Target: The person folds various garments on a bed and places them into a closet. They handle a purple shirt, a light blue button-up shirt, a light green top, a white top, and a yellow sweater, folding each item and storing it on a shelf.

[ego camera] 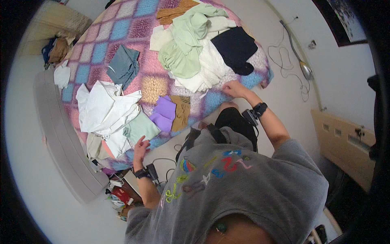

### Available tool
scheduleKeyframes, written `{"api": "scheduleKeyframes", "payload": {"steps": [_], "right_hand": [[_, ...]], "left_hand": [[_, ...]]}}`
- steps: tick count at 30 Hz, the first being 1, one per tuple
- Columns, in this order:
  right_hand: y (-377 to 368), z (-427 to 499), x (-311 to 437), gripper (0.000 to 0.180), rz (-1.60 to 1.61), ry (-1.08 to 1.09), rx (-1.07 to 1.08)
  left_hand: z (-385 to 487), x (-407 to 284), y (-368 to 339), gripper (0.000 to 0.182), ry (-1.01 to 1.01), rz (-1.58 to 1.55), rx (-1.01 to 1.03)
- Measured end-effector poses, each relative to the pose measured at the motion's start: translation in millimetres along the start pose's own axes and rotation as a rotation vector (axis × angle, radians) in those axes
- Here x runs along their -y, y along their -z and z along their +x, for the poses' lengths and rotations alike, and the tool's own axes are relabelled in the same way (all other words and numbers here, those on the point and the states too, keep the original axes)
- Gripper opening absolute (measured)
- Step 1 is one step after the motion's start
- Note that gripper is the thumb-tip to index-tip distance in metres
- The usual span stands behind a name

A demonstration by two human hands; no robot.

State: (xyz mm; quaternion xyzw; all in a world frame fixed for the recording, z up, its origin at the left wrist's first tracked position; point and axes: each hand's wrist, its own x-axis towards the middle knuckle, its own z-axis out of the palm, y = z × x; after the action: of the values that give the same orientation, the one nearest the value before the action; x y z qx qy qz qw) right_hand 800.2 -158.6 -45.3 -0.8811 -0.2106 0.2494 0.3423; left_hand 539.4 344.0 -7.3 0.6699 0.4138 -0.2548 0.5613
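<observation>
My left hand (141, 148) hovers by the bed's near edge, fingers apart and holding nothing, just below a folded pale green garment (141, 126). Beside that lie a pile of white clothes (105, 105), a purple folded cloth (164, 113) and a brown folded cloth (181, 113). My right hand (234, 89) is at the bed edge, near a rumpled white textured garment (211, 68); its fingers are bent, and whether they grip anything is unclear. Light green clothing (186, 45) lies over the white pieces, with a black garment (234, 48) to their right. A grey-blue folded garment (123, 65) lies apart.
A checkered plush blanket (154, 88) covers the bed, whose grey padded headboard (65, 137) stands left. A cable (286, 67) runs along the floor at right, near a light wooden panel (344, 143). Small items, one a red packet (121, 195), sit at lower left.
</observation>
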Motion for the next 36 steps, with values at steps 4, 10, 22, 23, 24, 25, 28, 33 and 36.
{"api": "scheduleKeyframes", "payload": {"steps": [4,10,22,23,24,25,28,33,36], "right_hand": [[39.9,105.0,-21.0,0.022,0.277,-0.151,0.145],[64.8,255.7,-43.8,0.052,0.470,-0.146,-0.313],[105.2,352.5,-0.4,0.038,0.653,-0.046,-0.791],[106.8,343.7,26.9,0.033,0.567,0.181,-0.789],[103.6,319.8,52.9,0.031,0.790,0.282,-0.573],[100.0,289.7,80.8,0.032,0.806,0.326,-0.406],[90.2,172.0,169.3,0.029,1.018,0.651,-0.046],[135.6,3.6,246.6,0.019,0.840,1.451,0.280],[168.4,-39.8,274.7,0.021,1.152,1.522,0.428]], "left_hand": [[-40.3,-17.0,-82.5,0.049,-0.011,-0.010,-0.150],[-73.8,-37.5,-198.9,0.048,0.034,-0.141,-0.142],[-98.1,-85.6,-351.8,0.049,0.003,-0.246,-0.069],[-93.4,-96.8,-353.2,0.053,-0.064,-0.206,-0.113],[-87.6,-109.8,-353.4,0.057,-0.129,-0.166,-0.157],[-80.5,-125.2,-352.8,0.061,-0.117,-0.119,-0.206],[-76.5,-172.5,-337.6,0.077,-0.527,0.234,-0.674],[-167.1,-180.5,-294.5,0.071,-0.764,0.377,-0.961],[-243.5,-143.9,-288.5,0.068,-0.726,0.294,-1.154]]}}
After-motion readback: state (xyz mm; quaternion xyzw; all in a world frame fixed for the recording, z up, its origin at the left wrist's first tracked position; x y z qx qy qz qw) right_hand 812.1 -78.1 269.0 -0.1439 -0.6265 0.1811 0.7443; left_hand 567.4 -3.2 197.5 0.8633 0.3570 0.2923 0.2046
